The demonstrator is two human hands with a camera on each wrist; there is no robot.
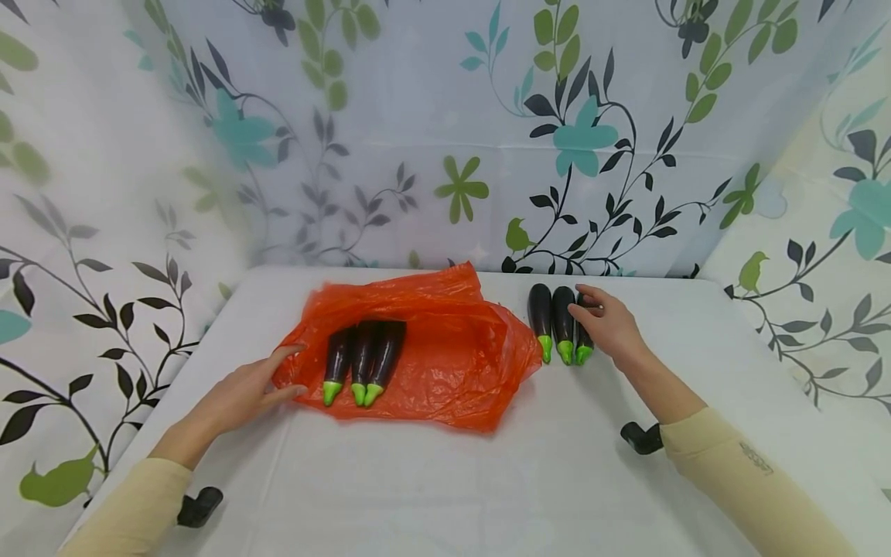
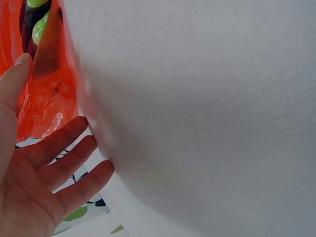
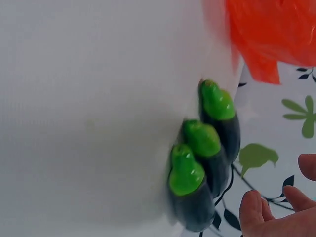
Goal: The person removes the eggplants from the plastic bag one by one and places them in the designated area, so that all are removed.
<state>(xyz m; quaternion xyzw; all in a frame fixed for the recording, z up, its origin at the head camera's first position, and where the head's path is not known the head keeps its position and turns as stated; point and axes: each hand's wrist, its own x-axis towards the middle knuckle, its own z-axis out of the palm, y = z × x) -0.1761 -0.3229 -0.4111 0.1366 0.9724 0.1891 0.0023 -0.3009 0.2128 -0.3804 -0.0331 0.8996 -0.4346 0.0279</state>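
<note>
Three dark eggplants with green stems (image 1: 362, 360) lie side by side in the mouth of a crinkled red plastic bag (image 1: 445, 387) on the table. At the bag's left edge is my left hand (image 1: 240, 393), thumb and fingers spread; in the left wrist view the thumb (image 2: 17, 74) overlaps the red plastic. Right of the bag, three more eggplants (image 1: 541, 317) form a row. My right hand (image 1: 612, 325) is over the rightmost one and partly hides it. In the right wrist view, its fingers (image 3: 252, 210) are apart from the eggplants (image 3: 190, 197).
A white cloth covers the table (image 1: 390, 487). Behind it and at both sides hangs a curtain (image 1: 418, 116) printed with leaves, flowers and birds. A black device (image 1: 200, 507) sits by the left wrist, another black device (image 1: 640, 438) by the right.
</note>
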